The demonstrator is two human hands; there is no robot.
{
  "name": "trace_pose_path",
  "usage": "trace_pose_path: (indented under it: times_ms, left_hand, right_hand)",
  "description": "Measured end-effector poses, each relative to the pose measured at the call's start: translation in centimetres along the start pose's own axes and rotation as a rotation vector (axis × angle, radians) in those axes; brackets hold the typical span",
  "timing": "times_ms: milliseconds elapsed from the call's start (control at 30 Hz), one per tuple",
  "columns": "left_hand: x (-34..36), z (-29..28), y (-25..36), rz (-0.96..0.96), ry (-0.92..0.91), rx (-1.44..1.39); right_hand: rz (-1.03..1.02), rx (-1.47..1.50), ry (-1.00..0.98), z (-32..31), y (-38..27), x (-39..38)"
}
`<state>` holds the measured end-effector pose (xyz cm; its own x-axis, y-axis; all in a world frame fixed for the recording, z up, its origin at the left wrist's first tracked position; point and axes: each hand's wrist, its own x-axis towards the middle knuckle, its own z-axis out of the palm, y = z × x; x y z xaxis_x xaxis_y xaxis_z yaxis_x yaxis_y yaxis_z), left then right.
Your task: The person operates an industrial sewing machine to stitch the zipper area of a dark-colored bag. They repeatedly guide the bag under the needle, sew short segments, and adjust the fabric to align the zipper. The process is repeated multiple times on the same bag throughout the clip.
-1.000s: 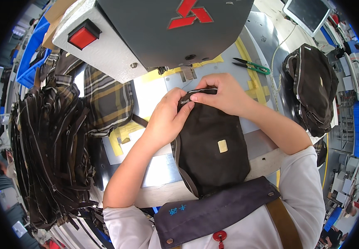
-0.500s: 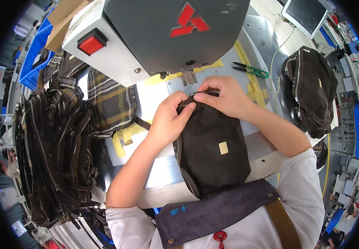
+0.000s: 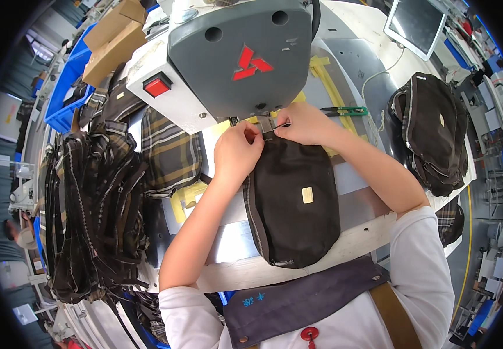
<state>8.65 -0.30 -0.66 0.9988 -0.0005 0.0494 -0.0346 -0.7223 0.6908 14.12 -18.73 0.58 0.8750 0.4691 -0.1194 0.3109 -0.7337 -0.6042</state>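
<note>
A dark brown fabric bag with a zip along its left side and a small cream label lies flat before me. Its far end is under the sewing machine's head, by the metal clamp. My left hand is closed in a pinch at the bag's far left corner; what its fingertips hold is hidden. My right hand is closed at the far right corner, with a thin dark strip showing between thumb and finger. I cannot tell whether that strip belongs to the bag.
Green-handled thread snips lie right of the machine. Plaid fabric and a heap of zipped brown pieces are on the left. More brown bags are stacked right. A blue crate and cardboard box stand far left.
My hands have moved apart from their joint hold on the bag's zipped far end. The bag now lies flatter and straighter, its far end near the clamp. The whole view has shifted slightly.
</note>
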Motion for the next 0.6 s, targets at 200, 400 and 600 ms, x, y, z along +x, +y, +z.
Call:
trace_pose_path:
  times_ms: [200,400,600]
  left_hand:
    - [1.5,1.1,-0.9,-0.011,0.047,0.115]
    - [1.8,1.3,-0.3,0.005,0.13,0.041]
    - [0.9,0.5,-0.9,0.416,0.059,-0.052]
  right_hand:
    - [-0.007,0.05,0.023,0.2,1.8,2.8]
    - [-0.05,0.048,0.033,0.1,2.1,3.3]
    - [-0.067,-0.046,0.007,-0.7,1.4,2.4]
